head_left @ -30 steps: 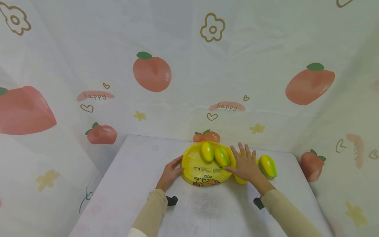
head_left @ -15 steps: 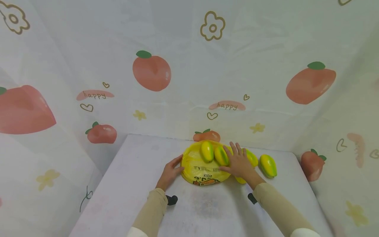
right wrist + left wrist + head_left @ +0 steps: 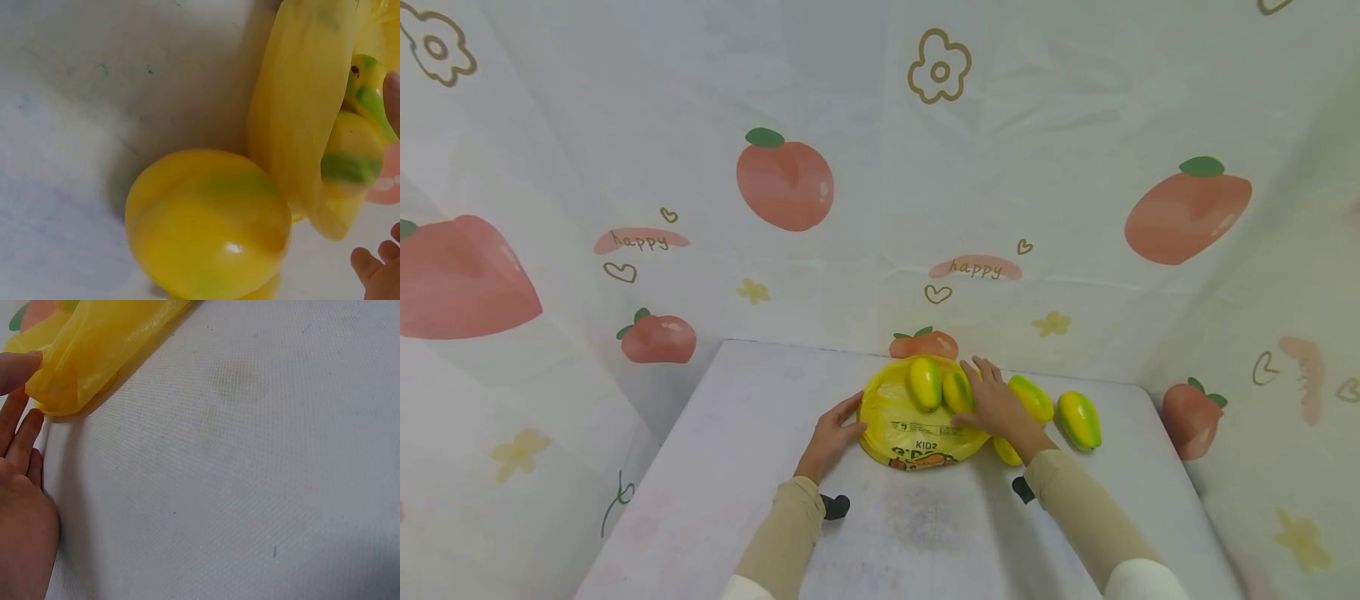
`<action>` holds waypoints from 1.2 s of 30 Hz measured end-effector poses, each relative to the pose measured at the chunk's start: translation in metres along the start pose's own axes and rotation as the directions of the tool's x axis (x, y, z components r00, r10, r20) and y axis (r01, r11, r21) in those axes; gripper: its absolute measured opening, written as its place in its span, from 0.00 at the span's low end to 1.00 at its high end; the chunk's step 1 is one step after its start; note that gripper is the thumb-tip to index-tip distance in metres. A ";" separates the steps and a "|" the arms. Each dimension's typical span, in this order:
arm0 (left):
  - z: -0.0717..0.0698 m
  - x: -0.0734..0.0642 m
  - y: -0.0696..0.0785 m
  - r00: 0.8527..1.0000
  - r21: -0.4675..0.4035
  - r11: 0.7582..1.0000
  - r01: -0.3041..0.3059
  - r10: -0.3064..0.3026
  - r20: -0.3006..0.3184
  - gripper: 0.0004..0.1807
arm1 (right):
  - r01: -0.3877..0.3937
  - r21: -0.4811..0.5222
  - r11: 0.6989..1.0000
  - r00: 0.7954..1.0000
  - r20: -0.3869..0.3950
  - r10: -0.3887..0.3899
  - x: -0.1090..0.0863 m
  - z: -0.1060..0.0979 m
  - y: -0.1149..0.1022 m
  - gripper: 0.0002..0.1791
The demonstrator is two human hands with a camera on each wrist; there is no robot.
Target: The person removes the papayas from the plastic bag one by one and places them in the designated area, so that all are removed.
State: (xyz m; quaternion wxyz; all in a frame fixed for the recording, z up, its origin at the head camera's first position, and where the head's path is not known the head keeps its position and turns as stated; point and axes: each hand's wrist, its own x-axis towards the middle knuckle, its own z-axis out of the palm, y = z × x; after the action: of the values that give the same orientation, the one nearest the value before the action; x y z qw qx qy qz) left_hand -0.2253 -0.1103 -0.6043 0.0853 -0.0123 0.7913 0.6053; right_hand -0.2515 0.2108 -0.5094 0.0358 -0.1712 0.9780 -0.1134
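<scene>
A yellow plastic bag (image 3: 891, 417) with printed lettering lies spread on the table, and two yellow-and-green fruits, mango- or papaya-like, sit on it. My left hand (image 3: 831, 435) touches the bag's left edge, thumb and fingers apart; in the left wrist view the thumb (image 3: 19, 370) meets the yellow film. My right hand (image 3: 997, 406) reaches over the bag's right side, beside the right-hand fruit (image 3: 957, 392) and partly covering it. Its fingers are spread in the right wrist view, where the bag's side (image 3: 290, 112) partly veils a fruit. The left-hand fruit (image 3: 925, 383) shows whole.
Right of the bag lie more such fruits: one behind the right hand (image 3: 1032, 400), one farther right (image 3: 1078, 421), and one partly hidden under the right wrist (image 3: 1007, 451). A printed cloth (image 3: 865, 292) hangs behind the white table (image 3: 737, 500).
My right hand has moved left from the loose fruits toward the fruit at the bag's right side, uncovering the fruit behind it. The left hand and the bag stay nearly in place.
</scene>
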 end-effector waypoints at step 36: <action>0.000 0.002 -0.003 1.000 -0.008 1.000 0.000 0.000 0.004 0.33 | 0.031 0.182 0.983 0.998 0.045 -0.040 0.015 0.015 -0.015 0.44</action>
State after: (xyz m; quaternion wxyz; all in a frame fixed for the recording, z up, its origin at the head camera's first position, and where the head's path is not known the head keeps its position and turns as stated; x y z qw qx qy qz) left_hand -0.2270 -0.1111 -0.6073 0.0866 -0.0113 0.7886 0.6086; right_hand -0.2596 0.1887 -0.5212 0.0728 -0.1875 0.9593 -0.1983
